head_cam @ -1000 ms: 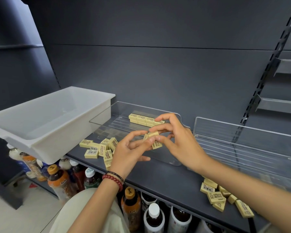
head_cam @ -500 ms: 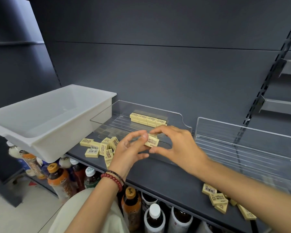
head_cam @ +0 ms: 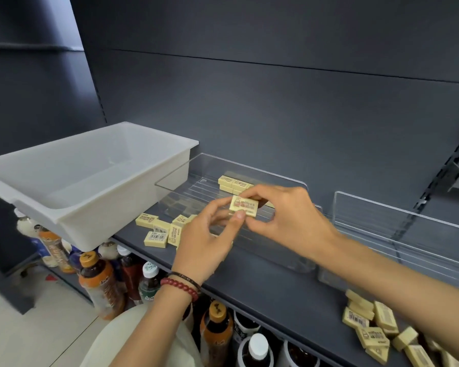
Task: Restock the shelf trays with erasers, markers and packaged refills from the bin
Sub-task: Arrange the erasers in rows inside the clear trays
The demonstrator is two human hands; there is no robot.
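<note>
Both hands pinch a small stack of yellow erasers [head_cam: 243, 206] over the left clear tray [head_cam: 186, 168]. My left hand [head_cam: 207, 242] grips it from below and the left, my right hand [head_cam: 289, 215] from above and the right. A short row of erasers [head_cam: 232, 183] lies at the back of that tray, partly hidden by my right hand. Loose erasers [head_cam: 159, 233] lie on the dark shelf [head_cam: 276, 287] left of my hands. Another loose pile of erasers [head_cam: 374, 329] sits at the shelf's front right. The white bin [head_cam: 72, 213] stands at the left.
A second clear tray [head_cam: 408, 221] stands to the right on the shelf. Drink bottles [head_cam: 101, 284] fill the level below the shelf edge. A dark back panel rises behind the trays, with bracket rails [head_cam: 443, 168] at the right.
My hands have shifted slightly forward and up over the left tray, and the erasers between them are now squared into a flat stack with the printed face up.
</note>
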